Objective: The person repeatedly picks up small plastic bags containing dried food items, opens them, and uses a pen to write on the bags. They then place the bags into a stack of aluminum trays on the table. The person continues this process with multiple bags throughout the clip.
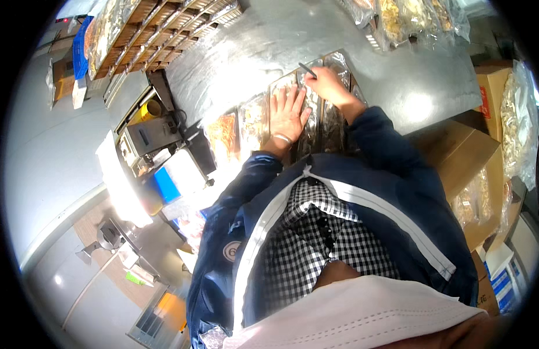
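A row of long, clear-wrapped packs of dried food lies on the metal table in front of me. The leftmost shows orange strands (223,135); beside it is a pack of pale pieces (254,121). Further right are packs of dark pieces (332,127). My left hand (288,116) rests flat on the packs near the middle, palm down, with its fingers spread. Just to its right and farther up, my right hand (327,86) is closed around a slim dark pen-like stick (307,70). Its tip points up and left. Glare on the film hides some of the contents.
A slatted brown rack (159,35) stands at the far left of the metal table (252,41). Bagged dried food (409,20) lies at the far right. Cardboard boxes (456,148) stand to my right, a grey machine (148,139) to my left.
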`<move>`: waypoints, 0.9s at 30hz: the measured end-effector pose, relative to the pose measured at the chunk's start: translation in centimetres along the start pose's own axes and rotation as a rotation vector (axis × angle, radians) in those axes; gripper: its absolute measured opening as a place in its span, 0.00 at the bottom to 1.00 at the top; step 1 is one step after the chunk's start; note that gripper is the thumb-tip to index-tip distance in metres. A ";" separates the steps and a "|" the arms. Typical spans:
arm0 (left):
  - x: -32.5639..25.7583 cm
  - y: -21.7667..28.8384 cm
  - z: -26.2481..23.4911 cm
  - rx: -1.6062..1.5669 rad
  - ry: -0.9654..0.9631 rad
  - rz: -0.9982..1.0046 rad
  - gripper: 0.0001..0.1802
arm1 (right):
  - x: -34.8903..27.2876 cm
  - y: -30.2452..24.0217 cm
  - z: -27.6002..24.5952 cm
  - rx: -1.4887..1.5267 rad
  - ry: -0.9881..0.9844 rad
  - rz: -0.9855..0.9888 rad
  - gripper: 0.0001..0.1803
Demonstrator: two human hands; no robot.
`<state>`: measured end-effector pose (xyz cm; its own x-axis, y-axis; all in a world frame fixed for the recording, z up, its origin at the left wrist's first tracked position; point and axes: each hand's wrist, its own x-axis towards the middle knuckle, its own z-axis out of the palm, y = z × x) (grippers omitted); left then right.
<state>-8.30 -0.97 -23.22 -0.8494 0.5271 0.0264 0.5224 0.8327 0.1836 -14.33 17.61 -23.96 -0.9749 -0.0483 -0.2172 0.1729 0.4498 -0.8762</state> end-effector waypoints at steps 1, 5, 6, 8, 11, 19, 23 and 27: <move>-0.2 -0.1 0.2 -0.019 0.000 -0.008 0.36 | -0.8 0.1 0.4 -0.109 0.051 0.051 0.15; -1.2 -0.8 0.2 -0.141 0.026 -0.004 0.33 | -1.9 1.6 0.2 -0.076 0.013 0.066 0.16; -1.2 -0.8 -0.1 -0.148 0.030 0.000 0.33 | -2.5 1.3 -0.3 -0.051 -0.011 0.076 0.16; -1.1 -0.8 -0.7 -0.053 0.077 0.016 0.33 | -3.2 1.3 -0.7 -0.021 -0.063 0.082 0.17; 0.9 -0.9 -0.6 -0.001 0.066 -0.173 0.20 | -4.0 1.8 -0.7 -0.043 -0.042 0.069 0.17; 3.9 -2.9 1.8 -0.256 0.146 -0.409 0.12 | -3.8 3.4 -0.5 -0.051 -0.064 0.067 0.19; 4.1 -5.6 2.3 -0.392 0.082 -0.296 0.20 | -4.3 3.0 -0.8 0.075 -0.062 0.110 0.19; 4.8 -5.7 2.0 -0.373 -0.058 -0.339 0.23 | -4.2 3.6 -0.5 0.023 -0.021 0.060 0.17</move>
<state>-15.23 -2.89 -26.06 -0.9555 0.2548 -0.1483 0.1465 0.8470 0.5110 -9.73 19.82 -25.98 -0.9596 -0.0408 -0.2783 0.2342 0.4322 -0.8708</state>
